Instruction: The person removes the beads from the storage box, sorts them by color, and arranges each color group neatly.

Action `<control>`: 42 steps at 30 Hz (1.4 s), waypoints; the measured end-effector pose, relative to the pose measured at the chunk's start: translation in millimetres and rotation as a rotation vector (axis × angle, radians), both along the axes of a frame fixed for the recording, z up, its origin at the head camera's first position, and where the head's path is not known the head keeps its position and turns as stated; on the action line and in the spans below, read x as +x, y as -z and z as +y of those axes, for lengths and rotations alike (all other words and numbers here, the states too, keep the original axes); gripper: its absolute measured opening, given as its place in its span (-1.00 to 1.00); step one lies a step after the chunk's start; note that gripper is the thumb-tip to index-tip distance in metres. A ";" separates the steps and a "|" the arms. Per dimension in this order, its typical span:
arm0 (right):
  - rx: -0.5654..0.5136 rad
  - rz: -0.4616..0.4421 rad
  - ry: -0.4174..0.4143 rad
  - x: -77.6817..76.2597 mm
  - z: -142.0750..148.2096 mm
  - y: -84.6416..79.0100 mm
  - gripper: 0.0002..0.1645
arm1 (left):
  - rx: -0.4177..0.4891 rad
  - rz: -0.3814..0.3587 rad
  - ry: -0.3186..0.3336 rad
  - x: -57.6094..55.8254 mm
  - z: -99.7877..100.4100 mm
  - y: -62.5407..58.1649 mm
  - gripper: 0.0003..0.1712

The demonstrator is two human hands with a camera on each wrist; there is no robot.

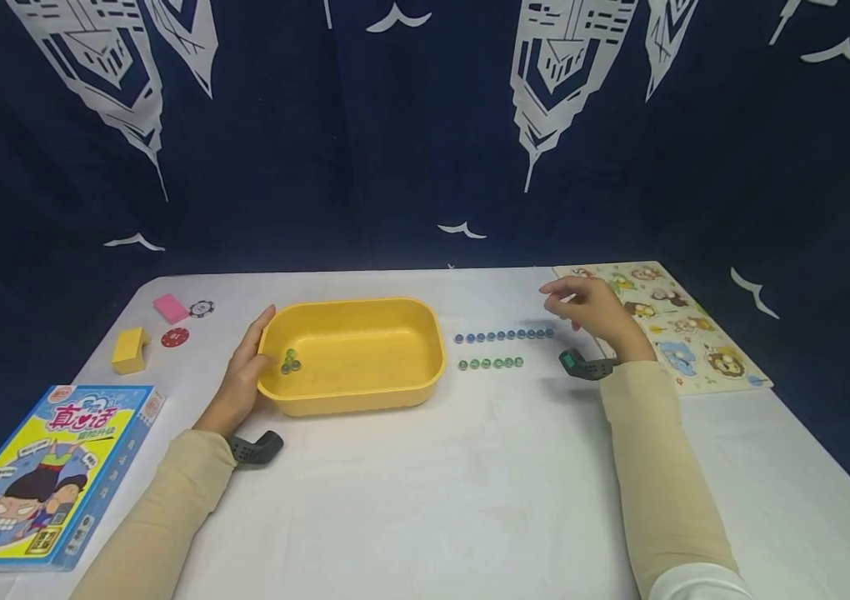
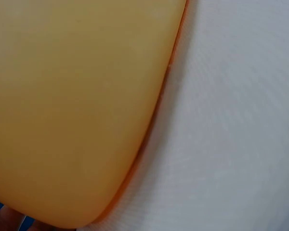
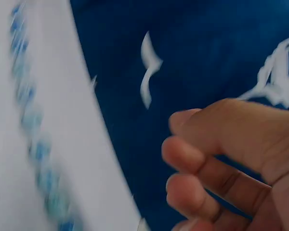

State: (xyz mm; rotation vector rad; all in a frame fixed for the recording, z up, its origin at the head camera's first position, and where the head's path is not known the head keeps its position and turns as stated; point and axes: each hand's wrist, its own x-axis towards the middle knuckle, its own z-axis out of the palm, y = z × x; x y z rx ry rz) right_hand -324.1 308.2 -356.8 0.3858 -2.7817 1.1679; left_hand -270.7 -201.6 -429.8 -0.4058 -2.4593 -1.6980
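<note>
On the table (image 1: 432,517), the tray (image 1: 350,403) held a few marbles (image 1: 295,365) toward its left end, where the left grip (image 1: 241,375) touched it. Right of the tray lay a far row (image 1: 501,335) and a near row (image 1: 487,363) of marbles. Farther right was the picture sheet (image 1: 695,354), the right grip (image 1: 592,310) near its left edge. Left of the tray, the block (image 1: 127,351), two chips (image 1: 175,337) and slab (image 1: 170,308) lay behind the box (image 1: 42,475).

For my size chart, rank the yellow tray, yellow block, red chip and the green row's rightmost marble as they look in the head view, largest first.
1. Yellow tray
2. Yellow block
3. Red chip
4. Rightmost green marble
</note>
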 end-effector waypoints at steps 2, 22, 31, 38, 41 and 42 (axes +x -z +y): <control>-0.069 0.021 -0.040 2.1 -9.5 -7.6 -0.62 | 0.002 -0.002 0.003 0.1 -0.4 -0.8 -0.07; -0.390 -0.281 -0.468 20.0 -143.4 -7.2 -0.72 | 0.015 -0.005 0.006 -0.5 -1.7 -0.2 -0.08; -0.373 -0.358 -0.602 24.0 -205.0 4.7 -0.70 | 0.004 -0.010 -0.011 1.8 -1.8 -2.2 -0.08; -0.330 -0.417 -0.684 24.8 -248.1 13.0 -0.61 | -0.004 -0.021 -0.016 0.6 -2.7 -1.1 -0.08; -0.267 -0.427 -0.682 24.8 -262.5 14.9 -0.63 | -0.003 -0.028 -0.012 0.3 -2.8 -1.6 -0.09; -0.243 -0.431 -0.682 24.7 -266.9 15.0 -0.64 | -0.002 -0.027 -0.012 0.4 -3.0 -2.0 -0.09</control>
